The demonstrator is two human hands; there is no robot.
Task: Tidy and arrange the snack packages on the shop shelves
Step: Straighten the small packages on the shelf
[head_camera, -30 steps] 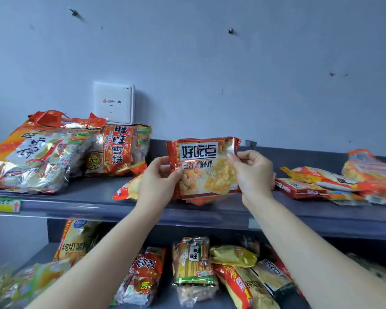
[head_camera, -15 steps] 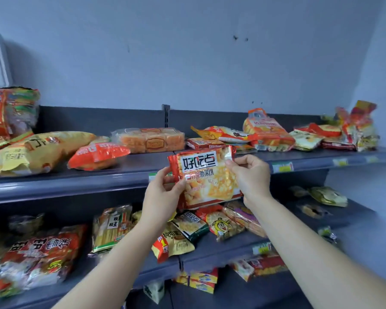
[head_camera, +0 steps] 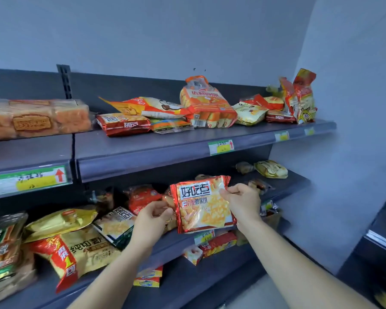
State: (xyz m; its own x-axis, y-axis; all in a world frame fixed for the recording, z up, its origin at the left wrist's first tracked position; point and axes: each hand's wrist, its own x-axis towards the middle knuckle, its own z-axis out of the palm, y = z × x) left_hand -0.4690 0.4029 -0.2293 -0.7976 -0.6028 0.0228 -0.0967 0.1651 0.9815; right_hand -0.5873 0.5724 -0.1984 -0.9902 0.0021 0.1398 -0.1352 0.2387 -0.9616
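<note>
I hold a red and yellow biscuit packet point(head_camera: 202, 206) upright in front of the middle shelf point(head_camera: 178, 240). My left hand point(head_camera: 153, 216) pinches its left edge and my right hand point(head_camera: 241, 200) grips its upper right corner. On the top shelf point(head_camera: 165, 150) lies a matching red biscuit packet point(head_camera: 124, 124) beside an orange bread bag point(head_camera: 207, 103) and several other snack bags. A similar packet with a dark green edge point(head_camera: 116, 226) lies on the middle shelf, left of my hands.
A clear bread loaf pack point(head_camera: 36, 118) sits at the top shelf's left. Yellow and red crisp bags point(head_camera: 76, 248) crowd the middle shelf's left. A gold bag point(head_camera: 271, 169) lies far right. More packets point(head_camera: 217, 244) lie on the lowest shelf. A wall closes the right side.
My view swung right along the shelves. Both hands carried the biscuit packet down, from the top shelf's level to in front of the middle shelf.
</note>
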